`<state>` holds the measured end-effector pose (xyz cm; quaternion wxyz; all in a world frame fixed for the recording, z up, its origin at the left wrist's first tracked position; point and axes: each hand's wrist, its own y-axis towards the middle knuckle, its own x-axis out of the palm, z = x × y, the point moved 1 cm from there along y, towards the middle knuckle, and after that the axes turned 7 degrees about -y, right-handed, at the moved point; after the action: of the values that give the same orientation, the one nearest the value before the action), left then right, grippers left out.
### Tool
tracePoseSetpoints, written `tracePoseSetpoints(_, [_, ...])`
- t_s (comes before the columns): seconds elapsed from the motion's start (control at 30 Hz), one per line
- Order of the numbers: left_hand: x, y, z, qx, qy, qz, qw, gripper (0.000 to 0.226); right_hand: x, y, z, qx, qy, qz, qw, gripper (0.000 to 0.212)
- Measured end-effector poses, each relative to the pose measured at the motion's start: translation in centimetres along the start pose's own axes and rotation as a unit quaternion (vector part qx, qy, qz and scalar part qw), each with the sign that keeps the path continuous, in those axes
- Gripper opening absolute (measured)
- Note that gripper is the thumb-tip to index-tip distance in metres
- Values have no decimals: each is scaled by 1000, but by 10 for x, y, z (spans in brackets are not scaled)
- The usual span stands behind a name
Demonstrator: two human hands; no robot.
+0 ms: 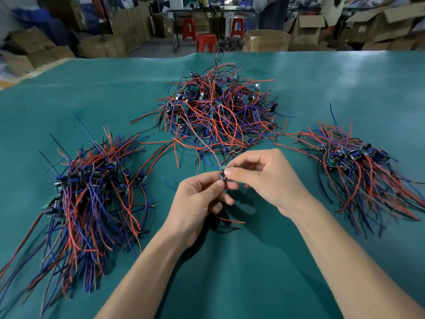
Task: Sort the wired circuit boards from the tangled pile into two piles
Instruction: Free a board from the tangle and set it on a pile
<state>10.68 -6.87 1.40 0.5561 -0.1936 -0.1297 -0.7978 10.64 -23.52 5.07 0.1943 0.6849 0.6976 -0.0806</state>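
a small green circuit board with a dark component and thin red and blue wires [222,174] sits in the air just above the near middle of the teal table mat [299,79], pinched between both hands. the left hand [197,203] grasps it from below and from the left, thumb and forefinger closed on the dark component, the other fingers curled under. the right hand [264,178] grasps it from the right, thumb and fingertip pressed to the board's upper edge, the remaining fingers loosely bent. the board's wires trail away toward the far side, reaching into the tangled pile of red, blue and black wires and small boards [218,111] that lies in the middle of the mat, just beyond the hands. one short red wire [230,220] shows below the left hand, near its shadow on the mat. to the left, well apart from the hands, lies a sorted bundle of boards with long red and blue wires [87,192], its boards gathered at the far end and its wires fanning toward the near left edge. to the right lies a second, smaller sorted bundle of boards with red, blue and black wires [358,171], boards at the far end, wires spreading near and right. beyond the far edge of the mat stand brown cardboard boxes [266,40] and red plastic stools [206,42], somewhat blurred.
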Motion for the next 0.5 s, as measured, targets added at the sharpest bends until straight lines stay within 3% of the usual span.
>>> tracePoseSetpoints(0.1, [3, -1, 1, -7, 6, 11, 1000, 24, 3, 0, -2, 10, -26, 27, 999, 6])
tracePoseSetpoints(0.27, [6, -2, 1, 3, 25, 60, 998, 26, 4, 0, -6, 51, 83, 39, 994, 10])
tracePoseSetpoints(0.33, [6, -2, 2, 14, 39, 72, 997, 28, 6, 0, -7, 43, 59, 35, 997, 6])
tracePoseSetpoints(0.43, [7, -2, 1, 25, 62, 69, 995, 29, 6, -2, -8, 26, -36, 54, 998, 19])
tracePoseSetpoints(0.5, [6, -3, 2, 4, 49, 39, 998, 22, 7, -1, -7, 29, -8, 70, 997, 13])
